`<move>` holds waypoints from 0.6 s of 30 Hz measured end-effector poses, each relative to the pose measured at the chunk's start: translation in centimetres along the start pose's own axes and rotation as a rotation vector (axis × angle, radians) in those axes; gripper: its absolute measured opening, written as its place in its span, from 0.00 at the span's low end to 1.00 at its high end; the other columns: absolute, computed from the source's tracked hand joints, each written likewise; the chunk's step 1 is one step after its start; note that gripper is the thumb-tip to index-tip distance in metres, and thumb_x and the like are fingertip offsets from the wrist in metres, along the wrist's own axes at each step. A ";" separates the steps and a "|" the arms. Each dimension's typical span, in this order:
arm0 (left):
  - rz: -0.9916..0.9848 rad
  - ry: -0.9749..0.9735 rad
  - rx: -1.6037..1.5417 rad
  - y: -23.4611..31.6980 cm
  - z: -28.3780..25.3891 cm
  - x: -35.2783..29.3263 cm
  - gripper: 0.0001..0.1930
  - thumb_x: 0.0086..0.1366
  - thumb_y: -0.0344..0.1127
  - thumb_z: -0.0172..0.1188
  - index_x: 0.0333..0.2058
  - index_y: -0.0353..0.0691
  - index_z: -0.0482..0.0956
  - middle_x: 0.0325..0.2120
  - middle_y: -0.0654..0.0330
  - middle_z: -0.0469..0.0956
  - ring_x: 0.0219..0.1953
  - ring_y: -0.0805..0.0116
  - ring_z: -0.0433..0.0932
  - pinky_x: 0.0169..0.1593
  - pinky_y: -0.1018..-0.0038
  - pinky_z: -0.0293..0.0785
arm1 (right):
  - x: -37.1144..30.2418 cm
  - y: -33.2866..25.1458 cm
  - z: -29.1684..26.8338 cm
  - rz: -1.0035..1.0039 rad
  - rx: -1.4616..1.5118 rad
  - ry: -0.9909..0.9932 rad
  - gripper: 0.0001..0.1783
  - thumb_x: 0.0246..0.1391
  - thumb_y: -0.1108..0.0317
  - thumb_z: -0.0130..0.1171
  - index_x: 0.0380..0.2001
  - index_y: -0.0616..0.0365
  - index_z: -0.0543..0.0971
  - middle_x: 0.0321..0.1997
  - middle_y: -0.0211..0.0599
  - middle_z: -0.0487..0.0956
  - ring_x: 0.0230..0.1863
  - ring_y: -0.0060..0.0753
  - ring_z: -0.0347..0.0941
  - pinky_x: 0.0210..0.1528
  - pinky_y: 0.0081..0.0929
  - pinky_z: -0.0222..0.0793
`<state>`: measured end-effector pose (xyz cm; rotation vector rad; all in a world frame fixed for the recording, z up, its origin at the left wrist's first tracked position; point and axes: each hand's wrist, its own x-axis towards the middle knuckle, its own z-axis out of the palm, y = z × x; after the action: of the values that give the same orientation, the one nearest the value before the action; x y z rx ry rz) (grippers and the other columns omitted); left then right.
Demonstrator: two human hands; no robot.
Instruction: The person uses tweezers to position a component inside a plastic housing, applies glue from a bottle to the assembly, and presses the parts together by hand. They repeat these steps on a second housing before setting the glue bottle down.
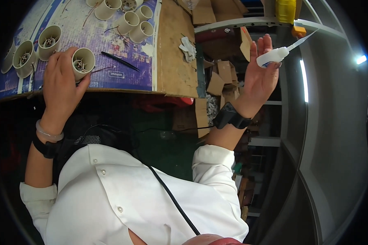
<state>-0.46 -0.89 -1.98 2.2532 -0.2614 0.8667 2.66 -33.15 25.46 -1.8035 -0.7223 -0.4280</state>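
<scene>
My left hand is closed around a cream-white plastic cup-shaped housing near the table's front edge. A small motor-like part with thin wires sits inside it. Raised off to the right, past the table, my right hand has a small white squeeze bottle pinned under its thumb. The bottle's long thin nozzle points up and away to the right. A slim black tool lies on the table beside the held housing; its exact kind is unclear.
Several similar housings stand at the left and the back of the worn purple-and-white table cover. A crumpled white glove lies on the brown board. Cardboard boxes and a metal frame are beyond the right edge.
</scene>
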 end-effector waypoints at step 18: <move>-0.026 -0.018 -0.050 -0.2 0.3 -0.1 0.35 0.46 0.28 0.71 0.54 0.34 0.66 0.45 0.51 0.73 0.51 0.51 0.70 0.56 0.59 0.67 | 6.4 -7.5 -0.9 0.083 -0.545 -0.050 0.35 0.64 0.53 0.53 0.61 0.74 0.62 0.60 0.57 0.69 0.62 0.40 0.67 0.65 0.33 0.60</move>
<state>-0.35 -0.96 -2.31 2.2146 -0.2587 0.8181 2.58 -30.65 35.08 -2.3523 -0.5957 -0.5628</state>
